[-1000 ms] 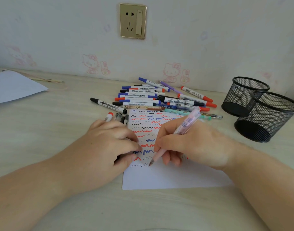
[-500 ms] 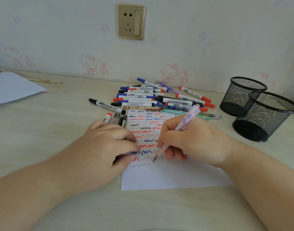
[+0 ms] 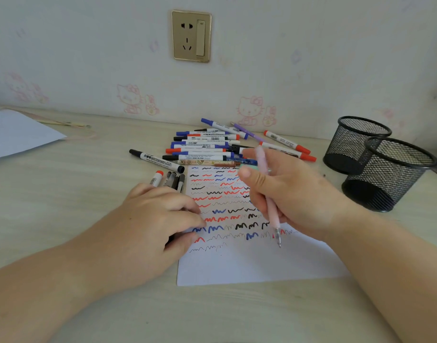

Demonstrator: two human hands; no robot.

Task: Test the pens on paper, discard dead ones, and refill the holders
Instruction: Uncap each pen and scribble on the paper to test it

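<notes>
Head view, risk: pink pen (image 3: 267,191), lifted tip-down just above the paper (image 3: 257,263), could smear fresh squiggles if it dragged.
Right hand (image 3: 286,194): gripped the pink pen, forefinger and thumb straightened off the barrel.
Left hand (image 3: 153,219): fingers curled around several pens (image 3: 171,180), resting on the sheet's edge.
Holders (image 3: 385,169): stood empty at right, well apart from the untested pile (image 3: 212,147).

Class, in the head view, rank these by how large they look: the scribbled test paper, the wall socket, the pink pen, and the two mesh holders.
1. Test paper
2. Two mesh holders, nearer and farther: the nearer looks bigger, perhaps only from closeness.
3. Wall socket
4. Pink pen, long but slimmest.
</notes>
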